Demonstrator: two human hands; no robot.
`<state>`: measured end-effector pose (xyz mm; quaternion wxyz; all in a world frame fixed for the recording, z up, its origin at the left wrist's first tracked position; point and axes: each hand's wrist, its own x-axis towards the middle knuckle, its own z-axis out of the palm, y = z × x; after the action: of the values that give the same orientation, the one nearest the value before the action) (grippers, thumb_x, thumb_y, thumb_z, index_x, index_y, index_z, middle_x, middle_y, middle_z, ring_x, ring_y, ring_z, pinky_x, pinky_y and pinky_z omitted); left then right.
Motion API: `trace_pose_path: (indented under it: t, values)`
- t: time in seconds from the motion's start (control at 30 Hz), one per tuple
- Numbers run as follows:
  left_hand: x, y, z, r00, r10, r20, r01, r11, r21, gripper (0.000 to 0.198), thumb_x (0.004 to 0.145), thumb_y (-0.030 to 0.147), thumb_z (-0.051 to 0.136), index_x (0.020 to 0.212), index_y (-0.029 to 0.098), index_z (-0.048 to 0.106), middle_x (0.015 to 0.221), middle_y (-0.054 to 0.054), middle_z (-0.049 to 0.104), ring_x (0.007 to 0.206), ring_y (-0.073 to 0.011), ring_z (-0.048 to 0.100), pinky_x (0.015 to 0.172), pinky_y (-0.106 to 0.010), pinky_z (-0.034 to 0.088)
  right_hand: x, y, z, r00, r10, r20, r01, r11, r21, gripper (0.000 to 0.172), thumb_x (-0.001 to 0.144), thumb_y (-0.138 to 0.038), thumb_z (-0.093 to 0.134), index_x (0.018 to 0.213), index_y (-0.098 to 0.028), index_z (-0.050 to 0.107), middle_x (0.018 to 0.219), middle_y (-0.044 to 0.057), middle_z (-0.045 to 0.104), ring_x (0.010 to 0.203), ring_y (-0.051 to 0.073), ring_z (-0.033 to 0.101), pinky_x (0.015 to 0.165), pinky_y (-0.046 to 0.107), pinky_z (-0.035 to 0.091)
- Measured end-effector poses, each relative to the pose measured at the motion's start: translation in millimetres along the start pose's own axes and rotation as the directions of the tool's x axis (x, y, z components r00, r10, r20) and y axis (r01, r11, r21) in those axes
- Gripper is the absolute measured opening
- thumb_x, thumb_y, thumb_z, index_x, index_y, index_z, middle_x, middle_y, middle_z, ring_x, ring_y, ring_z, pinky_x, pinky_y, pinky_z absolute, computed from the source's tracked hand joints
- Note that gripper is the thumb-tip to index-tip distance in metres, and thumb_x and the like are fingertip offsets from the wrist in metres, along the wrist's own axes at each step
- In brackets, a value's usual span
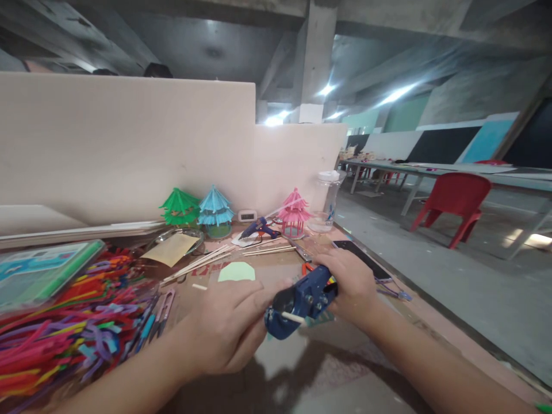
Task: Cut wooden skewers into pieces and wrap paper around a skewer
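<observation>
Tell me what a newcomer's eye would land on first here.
Probably the heap of multicoloured strips, bright across the lower left. Next, the blue cutter in the right hand, near the centre; then the green model, light-blue model and pink model, standing before the pale partition.

Legible text: none I can read | cardboard (276,261): red print (199,269), perhaps lettering, blurred | white display unit (247,216): too small | clear bottle (326,195): blue mark (332,211), unreadable | packet (45,273): cover unreadable
</observation>
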<state>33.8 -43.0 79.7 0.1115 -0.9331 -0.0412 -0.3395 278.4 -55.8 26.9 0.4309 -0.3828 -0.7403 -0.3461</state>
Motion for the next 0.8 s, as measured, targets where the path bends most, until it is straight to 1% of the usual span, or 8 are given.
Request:
trace_pose_path:
  t: [0.13, 0.23, 0.37, 0.5, 0.6, 0.7, 0.8]
  values:
    - [0.2, 1.7, 0.5, 1.0, 0.015, -0.019, -0.014, 0.999, 0.049, 0.042, 0.086, 0.01, 0.038, 0.128, 0.007, 0.044, 0.066, -0.004, 0.06, 0.054, -0.0162, 0.053, 0.047, -0.025, 0.04, 1.1, -1.1, -0.9, 1.0, 0.009, 0.006, -0.009, 1.0, -0.005, 0.021, 0.075, -0.014, 0.047, 0.094, -0.02, 0.053, 0.074, 0.006, 0.062, 0.069, 0.021, 0.058, 0.064, 0.032, 0.044]
    - [0.1, 2.4, 0.7, 1.0, 0.015, -0.011, -0.014, 0.998, 0.058, 0.044, 0.087, 0.01, 0.037, 0.131, 0.009, 0.041, 0.067, -0.004, 0.062, 0.055, -0.017, 0.055, 0.048, -0.026, 0.043, 1.3, -1.6, -1.7, 1.0, -0.003, -0.007, 0.003, 1.0, -0.004, 0.021, 0.075, -0.013, 0.048, 0.094, -0.021, 0.053, 0.072, 0.005, 0.063, 0.067, 0.021, 0.059, 0.063, 0.031, 0.044]
    - [-0.3, 0.8, 1.1, 1.0, -0.014, -0.023, 0.014, 1.0, 0.017, 0.045, 0.086, 0.01, 0.037, 0.131, 0.012, 0.04, 0.071, -0.006, 0.065, 0.059, -0.0175, 0.059, 0.053, -0.025, 0.046, 0.0, -1.6, -1.8, 1.0, -0.024, -0.017, 0.024, 1.0, 0.013, 0.025, 0.07, -0.01, 0.048, 0.092, -0.021, 0.053, 0.068, 0.003, 0.063, 0.062, 0.02, 0.059, 0.06, 0.03, 0.043]
    - [-0.4, -1.2, 2.1, 0.998, -0.047, -0.033, 0.046, 0.998, -0.035, 0.05, 0.083, 0.009, 0.039, 0.133, 0.015, 0.042, 0.077, -0.006, 0.067, 0.063, -0.0173, 0.061, 0.057, -0.025, 0.048, -1.3, -0.6, 0.0, 1.0, -0.004, 0.006, 0.004, 1.0, 0.022, 0.028, 0.067, -0.008, 0.046, 0.091, -0.021, 0.054, 0.069, 0.004, 0.064, 0.063, 0.02, 0.059, 0.063, 0.03, 0.044]
    - [-0.6, -1.3, 2.8, 0.999, -0.04, -0.034, 0.04, 0.999, -0.012, 0.047, 0.084, 0.008, 0.039, 0.13, 0.014, 0.044, 0.074, -0.006, 0.066, 0.061, -0.0174, 0.06, 0.055, -0.025, 0.047, -1.0, 0.6, 1.6, 1.0, 0.013, 0.016, -0.013, 1.0, 0.019, 0.029, 0.067, -0.009, 0.047, 0.093, -0.019, 0.055, 0.073, 0.006, 0.065, 0.068, 0.022, 0.059, 0.063, 0.032, 0.044]
    - [-0.6, -0.5, 2.8, 1.0, -0.019, -0.013, 0.019, 0.999, 0.035, 0.039, 0.085, 0.009, 0.038, 0.124, 0.012, 0.046, 0.07, -0.006, 0.065, 0.059, -0.018, 0.059, 0.051, -0.026, 0.045, -0.2, 1.3, 2.1, 1.0, 0.002, 0.023, -0.002, 1.0, 0.006, 0.028, 0.069, -0.011, 0.047, 0.095, -0.019, 0.055, 0.075, 0.007, 0.065, 0.069, 0.023, 0.058, 0.062, 0.032, 0.043]
    - [-0.1, 0.6, 2.2, 1.0, -0.012, -0.006, 0.012, 0.998, 0.055, 0.038, 0.086, 0.011, 0.038, 0.124, 0.012, 0.044, 0.071, -0.006, 0.065, 0.059, -0.0185, 0.059, 0.052, -0.026, 0.046, -0.6, 1.2, 2.1, 1.0, 0.009, 0.026, -0.009, 1.0, 0.007, 0.029, 0.069, -0.011, 0.048, 0.096, -0.018, 0.054, 0.076, 0.008, 0.065, 0.069, 0.023, 0.058, 0.063, 0.033, 0.043]
